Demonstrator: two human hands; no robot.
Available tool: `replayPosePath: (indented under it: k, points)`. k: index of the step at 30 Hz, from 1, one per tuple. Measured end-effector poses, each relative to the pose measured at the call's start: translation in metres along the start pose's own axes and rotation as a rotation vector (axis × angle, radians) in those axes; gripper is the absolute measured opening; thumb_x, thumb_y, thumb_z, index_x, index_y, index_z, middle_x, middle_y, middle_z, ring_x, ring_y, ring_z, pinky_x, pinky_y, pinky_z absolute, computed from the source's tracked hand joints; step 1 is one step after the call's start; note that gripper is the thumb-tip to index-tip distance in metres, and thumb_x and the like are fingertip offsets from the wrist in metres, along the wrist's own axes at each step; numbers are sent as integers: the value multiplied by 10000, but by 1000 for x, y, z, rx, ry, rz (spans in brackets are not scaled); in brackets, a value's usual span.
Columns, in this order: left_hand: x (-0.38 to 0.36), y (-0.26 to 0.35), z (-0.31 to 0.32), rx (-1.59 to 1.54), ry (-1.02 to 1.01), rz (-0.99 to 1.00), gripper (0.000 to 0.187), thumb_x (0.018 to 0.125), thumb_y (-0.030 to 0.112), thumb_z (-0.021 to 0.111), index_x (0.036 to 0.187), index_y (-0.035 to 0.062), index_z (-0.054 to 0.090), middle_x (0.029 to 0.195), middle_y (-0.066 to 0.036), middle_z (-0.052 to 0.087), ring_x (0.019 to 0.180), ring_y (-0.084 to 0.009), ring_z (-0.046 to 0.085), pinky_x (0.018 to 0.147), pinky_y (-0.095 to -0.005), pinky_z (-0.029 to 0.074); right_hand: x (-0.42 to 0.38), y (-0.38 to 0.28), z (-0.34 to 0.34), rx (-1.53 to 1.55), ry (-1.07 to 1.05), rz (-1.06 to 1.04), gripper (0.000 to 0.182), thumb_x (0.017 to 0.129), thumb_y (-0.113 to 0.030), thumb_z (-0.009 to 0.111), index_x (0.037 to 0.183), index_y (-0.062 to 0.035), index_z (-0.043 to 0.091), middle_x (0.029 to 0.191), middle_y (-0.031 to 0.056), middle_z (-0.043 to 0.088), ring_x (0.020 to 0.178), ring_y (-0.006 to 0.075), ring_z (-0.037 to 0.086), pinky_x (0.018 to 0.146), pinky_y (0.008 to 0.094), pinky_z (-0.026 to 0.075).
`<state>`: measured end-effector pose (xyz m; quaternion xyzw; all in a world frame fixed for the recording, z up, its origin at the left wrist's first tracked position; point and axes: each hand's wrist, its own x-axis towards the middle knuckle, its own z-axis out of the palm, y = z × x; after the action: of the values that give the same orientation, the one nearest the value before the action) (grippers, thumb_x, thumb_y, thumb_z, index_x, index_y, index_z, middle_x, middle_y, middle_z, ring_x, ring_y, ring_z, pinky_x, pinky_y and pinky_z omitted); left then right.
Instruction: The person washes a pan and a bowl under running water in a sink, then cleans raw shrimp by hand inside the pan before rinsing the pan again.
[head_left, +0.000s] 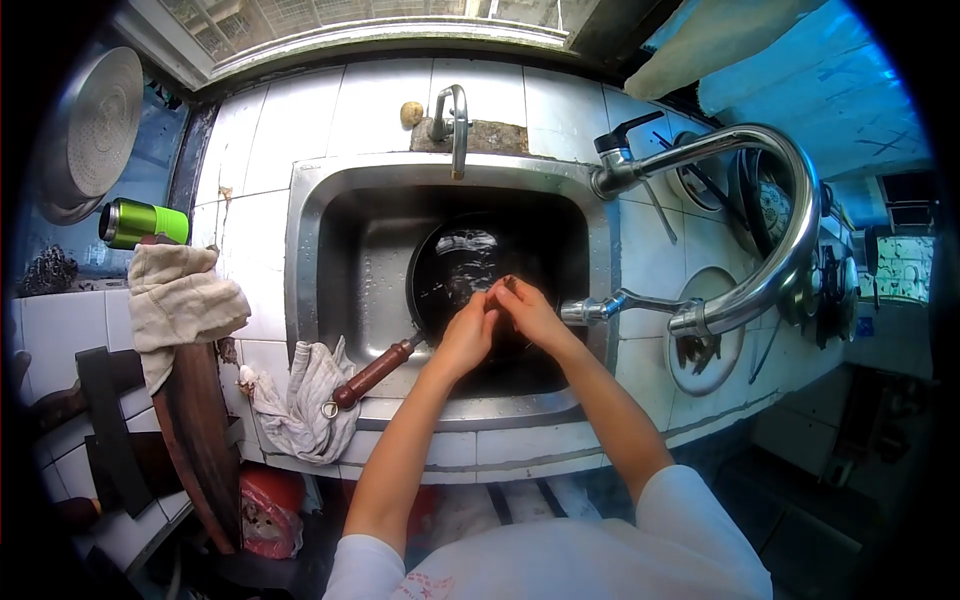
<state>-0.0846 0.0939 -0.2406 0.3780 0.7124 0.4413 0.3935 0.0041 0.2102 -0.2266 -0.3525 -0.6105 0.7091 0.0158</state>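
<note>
Both of my hands meet over a dark wok (436,262) with water in it, inside the steel sink (303,262). My left hand (470,328) has its fingers pinched together against those of my right hand (530,312). Between the fingertips shows a small dark brown piece (509,284), too small and covered to name. The fingers of both hands are closed around it. The wok's wooden handle (374,375) points toward the front left and rests over the sink's edge.
A curved faucet (790,210) arches on the right, its spout end near my right hand. A smaller tap (459,130) stands behind the sink. On the right counter is a plate (722,365) with dark brown pieces. A crumpled cloth (308,400) lies front left; a green flask (150,223) lies farther left.
</note>
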Motion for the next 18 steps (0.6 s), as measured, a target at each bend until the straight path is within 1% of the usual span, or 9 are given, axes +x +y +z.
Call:
replayPosePath:
  k: [1, 2, 4, 5, 7, 8, 11, 16, 18]
  points:
    - [0, 2, 0, 63, -8, -56, 181, 872, 95, 475, 1019, -10, 456, 905, -236, 575, 864, -371, 567, 728, -381, 440, 0, 1, 1, -3, 72, -83, 147, 883, -164, 488, 861, -35, 556, 702, -2, 518, 669, 81, 492, 635, 226, 421]
    - [0, 4, 0, 126, -16, -111, 150, 870, 100, 479, 967, -13, 459, 859, -242, 574, 832, -388, 563, 699, -397, 442, 3, 9, -3, 1, 74, -83, 147, 883, -164, 488, 861, -35, 556, 702, -2, 518, 669, 81, 492, 635, 226, 421]
    - [-3, 8, -5, 170, -12, -109, 141, 867, 103, 483, 942, -13, 456, 823, -233, 576, 799, -392, 564, 680, -414, 441, 9, 29, -14, -159, 126, -224, 75, 835, -100, 541, 850, -38, 580, 783, 35, 538, 763, 139, 520, 701, 258, 426]
    - [-4, 9, -7, 214, -6, -104, 134, 864, 106, 487, 917, -13, 454, 788, -224, 578, 766, -396, 565, 660, -432, 441, 4, 22, -15, -156, 126, -223, 75, 835, -100, 541, 850, -38, 580, 783, 35, 538, 763, 139, 520, 701, 258, 426]
    - [-7, 6, -10, 278, -6, -76, 129, 856, 101, 491, 916, -10, 458, 770, -216, 579, 746, -396, 564, 650, -444, 438, -9, -2, -15, -715, 131, -548, 89, 779, -68, 589, 864, -48, 605, 928, 70, 545, 878, 214, 512, 771, 301, 417]
    - [-7, 8, -12, 339, -3, -44, 125, 848, 95, 495, 915, -6, 463, 752, -207, 580, 726, -395, 563, 640, -457, 436, -8, -6, -15, -802, 81, -633, 152, 756, -89, 613, 906, -60, 619, 1009, 71, 519, 937, 265, 485, 784, 339, 414]
    - [-10, 18, -16, 493, -81, -74, 111, 832, 79, 499, 908, 3, 470, 773, -201, 578, 754, -382, 560, 668, -454, 436, -13, -17, -11, -961, -38, -658, 188, 744, -106, 632, 926, -59, 626, 974, 61, 531, 943, 250, 488, 781, 337, 411]
    - [-12, 12, -17, 399, -64, 22, 103, 824, 55, 494, 908, 1, 469, 820, -199, 570, 825, -367, 550, 718, -434, 429, -6, -5, -11, -705, -121, -558, 187, 708, -97, 674, 876, -31, 624, 854, 74, 565, 835, 251, 536, 720, 318, 433]
    - [-13, 8, -19, 328, -68, 28, 100, 824, 49, 491, 907, -2, 467, 832, -203, 564, 842, -366, 545, 726, -427, 426, -8, -3, -9, -510, -103, -332, 190, 701, -94, 694, 858, -17, 622, 799, 84, 570, 730, 229, 560, 659, 313, 448]
